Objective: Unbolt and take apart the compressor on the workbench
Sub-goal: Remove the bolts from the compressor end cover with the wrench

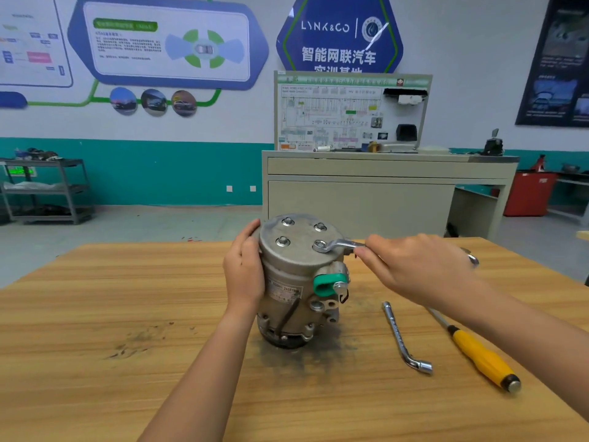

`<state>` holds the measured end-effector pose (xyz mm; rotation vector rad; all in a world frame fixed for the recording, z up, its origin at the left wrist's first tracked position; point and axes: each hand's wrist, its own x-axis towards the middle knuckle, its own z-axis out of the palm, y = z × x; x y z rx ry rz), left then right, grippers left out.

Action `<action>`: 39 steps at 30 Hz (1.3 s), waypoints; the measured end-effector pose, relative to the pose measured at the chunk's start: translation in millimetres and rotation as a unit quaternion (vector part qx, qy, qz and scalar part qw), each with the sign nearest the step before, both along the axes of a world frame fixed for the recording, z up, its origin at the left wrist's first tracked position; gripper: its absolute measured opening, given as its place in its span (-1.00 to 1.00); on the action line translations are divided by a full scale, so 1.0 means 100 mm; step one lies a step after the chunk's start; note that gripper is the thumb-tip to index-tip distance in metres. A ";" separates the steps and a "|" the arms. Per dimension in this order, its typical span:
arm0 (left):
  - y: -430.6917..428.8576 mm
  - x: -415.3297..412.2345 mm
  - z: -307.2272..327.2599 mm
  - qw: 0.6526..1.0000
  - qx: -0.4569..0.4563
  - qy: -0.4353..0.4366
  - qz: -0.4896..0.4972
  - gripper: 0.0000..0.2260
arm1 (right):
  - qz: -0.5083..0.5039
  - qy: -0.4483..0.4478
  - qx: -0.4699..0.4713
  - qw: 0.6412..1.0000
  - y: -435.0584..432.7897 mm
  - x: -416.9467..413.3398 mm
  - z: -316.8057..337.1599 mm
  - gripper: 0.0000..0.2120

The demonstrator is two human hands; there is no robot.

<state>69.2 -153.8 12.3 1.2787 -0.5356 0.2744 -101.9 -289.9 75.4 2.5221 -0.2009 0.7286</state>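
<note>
Both hands are busy: the left hand [245, 269] wraps the side of the compressor [296, 282], upright on the worktop [127, 314]; the right hand [414, 269] grips a spanner [342, 244] ringed on the 4 o'clock bolt [319, 244] on top. All four bolts look seated — so disassembly has barely begun.

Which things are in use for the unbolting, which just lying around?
In use: compressor, ring spanner on a top bolt, left hand gripping the compressor, right hand holding the spanner.
Idle on the workbench: L-shaped socket wrench, yellow-handled screwdriver.
</note>
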 end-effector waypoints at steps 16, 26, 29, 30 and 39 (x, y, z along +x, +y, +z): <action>-0.08 0.05 0.08 1.000 0.005 0.022 -0.013 -0.70 | 0.067 -0.192 0.043 0.978 -0.39 0.61 0.34 -0.86; 0.06 -0.10 -0.17 0.987 -0.123 0.062 0.086 -0.71 | -0.002 0.013 0.171 0.985 0.02 -0.14 -0.13 -0.66; 0.07 -0.13 -0.20 0.985 -0.127 0.057 0.099 -0.70 | -0.015 0.007 0.179 0.984 0.07 -0.11 -0.14 -0.59; 0.07 -0.14 -0.21 0.986 -0.125 0.055 0.098 -0.70 | -0.019 0.006 0.183 0.983 0.08 -0.10 -0.14 -0.58; 0.03 -0.24 -0.25 0.989 -0.115 0.040 0.081 -0.65 | -0.067 -0.007 0.136 0.988 0.22 -0.10 -0.06 -0.43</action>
